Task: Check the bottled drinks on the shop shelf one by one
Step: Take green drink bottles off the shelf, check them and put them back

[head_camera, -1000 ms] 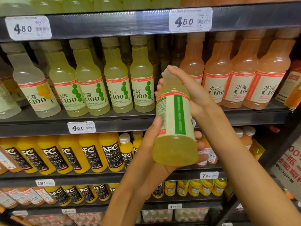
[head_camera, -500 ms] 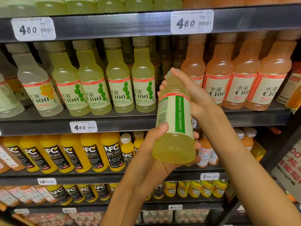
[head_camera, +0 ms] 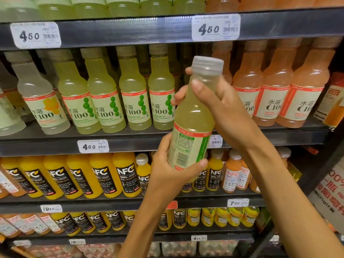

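Head view: pale green C100 bottle (head_camera: 193, 116) held up in front of the shelf (head_camera: 130, 142), nearly upright, top leaning a little to the right, grey cap (head_camera: 207, 64) on, back label with its barcode and green stripe turned toward the camera. Left hand (head_camera: 167, 170) wrapped around the lower part, thumb across the bottom of the label, fingers curled around its left edge. Right hand (head_camera: 221, 107) clamped on the neck and shoulder just under the cap, thumb laid on the front, fingertips showing at the left side of the neck. Hands apart, one low and one high on the same bottle.

Behind and left of the right hand, a row of green C100 bottles (head_camera: 134, 101) standing on the shelf, with a paler yellow-labelled C100 bottle (head_camera: 41, 101) further left. Right of the right hand, orange-pink C100 bottles (head_camera: 275, 94) in the same row. Left of the left hand, a white price tag (head_camera: 93, 146) reading 450 on the shelf edge. Below it and beside the left forearm, orange NFC juice bottles (head_camera: 104, 175) with dark labels. Above both hands, two more 450 price tags (head_camera: 216, 27) on the upper shelf edge.
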